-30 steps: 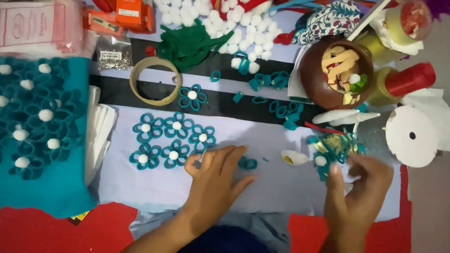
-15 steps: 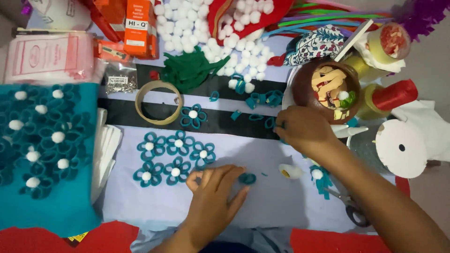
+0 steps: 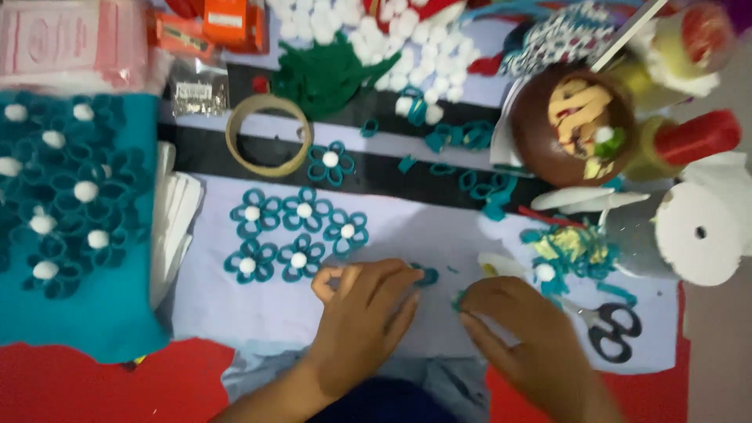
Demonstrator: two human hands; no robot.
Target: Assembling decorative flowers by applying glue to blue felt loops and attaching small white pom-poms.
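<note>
My left hand point(image 3: 364, 313) rests on the pale lilac sheet point(image 3: 258, 309), fingers loosely curled, its fingertips touching a small teal felt loop point(image 3: 427, 275). My right hand point(image 3: 513, 329) sits just to the right of it, fingertips pinched on a small teal felt piece point(image 3: 457, 299). To the left of my left hand lie several finished teal felt flowers with white pom-pom centres point(image 3: 298, 231). More loose teal loops point(image 3: 482, 188) lie further back on the black stripe.
A teal cloth covered with flowers point(image 3: 66, 227) fills the left. A tape ring point(image 3: 265, 145), white pom-poms point(image 3: 392, 39), green felt strips point(image 3: 325, 74), a brown bowl point(image 3: 576, 121), scissors point(image 3: 611, 329), a white disc point(image 3: 697, 233) and red felt point(image 3: 94, 384) surround the sheet.
My right hand has come back from the loose loops near the bowl to the front, beside my left hand, with a small teal piece in its fingertips. My left hand has barely moved.
</note>
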